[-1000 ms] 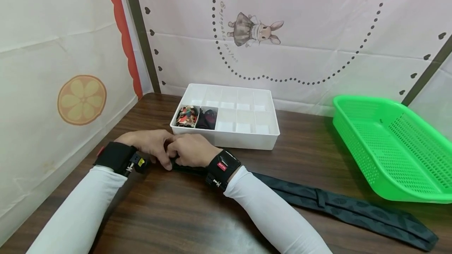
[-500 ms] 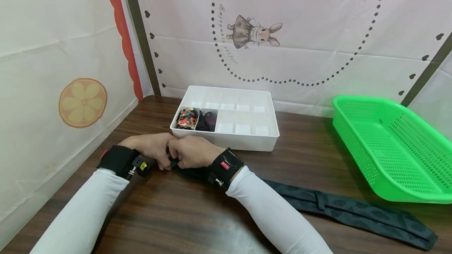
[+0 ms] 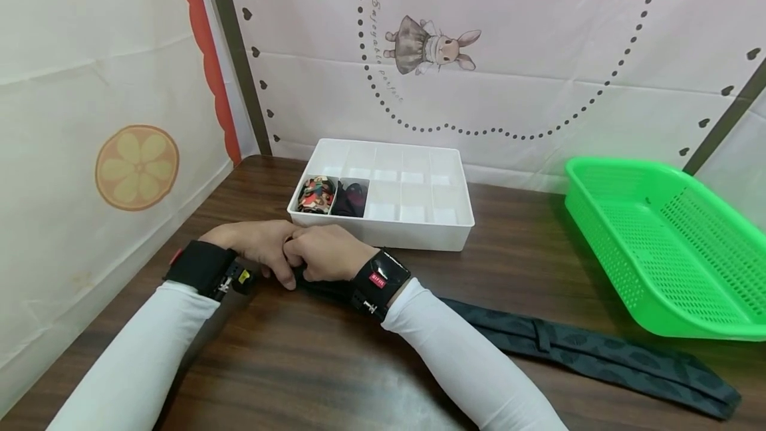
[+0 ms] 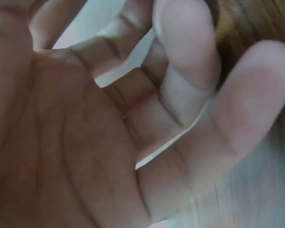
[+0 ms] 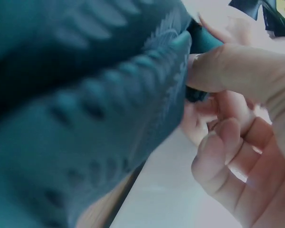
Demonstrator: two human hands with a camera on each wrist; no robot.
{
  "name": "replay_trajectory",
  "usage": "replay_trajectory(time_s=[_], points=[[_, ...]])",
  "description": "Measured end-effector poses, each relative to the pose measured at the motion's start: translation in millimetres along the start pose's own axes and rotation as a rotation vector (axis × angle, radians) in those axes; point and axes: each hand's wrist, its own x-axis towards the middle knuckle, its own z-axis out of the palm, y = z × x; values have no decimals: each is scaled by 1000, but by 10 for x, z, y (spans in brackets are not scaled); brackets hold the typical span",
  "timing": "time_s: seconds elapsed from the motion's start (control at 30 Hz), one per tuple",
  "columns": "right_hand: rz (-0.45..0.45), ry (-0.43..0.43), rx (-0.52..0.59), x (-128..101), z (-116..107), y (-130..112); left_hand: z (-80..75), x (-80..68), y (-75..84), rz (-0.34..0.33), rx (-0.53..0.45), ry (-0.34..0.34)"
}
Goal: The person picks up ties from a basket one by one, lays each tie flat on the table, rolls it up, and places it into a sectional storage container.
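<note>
Worktop [image 3: 299, 364] in brown wood grain, spread beneath the fingers [image 4: 185, 42] and out to both sides of them. Green basket [image 3: 604, 245], well apart from the fingers on their far right. White tray [image 3: 383, 235], divided into compartments, just beyond the fingers; contact with them impossible to judge. Dark patterned tie [image 3: 592, 354], lying seam side up, running from the fingers beneath the right forearm [image 3: 461, 358] to a broad end well off to their right.

Right hand [image 3: 335, 255]: thumb and fingers clamped on the narrow end of the tie, folded there in the right wrist view. Left hand [image 3: 257, 245]: close against the right, fingers bent and parted in the left wrist view with nothing visible between; any grip on the tie hidden, so impossible to tell. Just changed since half a second ago: left fingers slightly nearer the right hand, with less of the tie showing between; broad end unmoved. Probable meaning: close work at the narrow end only, most of the length not yet taken up.

Patterned bundle [image 3: 317, 195] and dark bundle [image 3: 350, 198], side by side in the two near-left compartments of the tray, just past the fingers. Cloth loop [image 3: 541, 336] on the back of the tie, well right of the fingers.
</note>
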Motion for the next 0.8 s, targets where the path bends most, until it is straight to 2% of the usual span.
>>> replay_trajectory(time_s=[0.13, 0.27, 0.37, 0.57, 0.67, 0.8], points=[[18, -2, -21, 9, 13, -28, -19, -11, -42, 35, -77, -41], [27, 2, -22, 3, 5, -30, 2, -8, -73, 88, -74, -25], [25, -18, 20, -12, -12, -20, 27, 5, -77, 103, -59, -12], [-28, -18, 127, -33, -94, 23, 11, -7, -9, 45, 38, 26], [-25, -13, 127, -33, -116, 43, -1, -10, 42, 11, 72, 30], [-23, -17, 81, -27, -101, 40, 1, -12, 67, -45, 70, 20]])
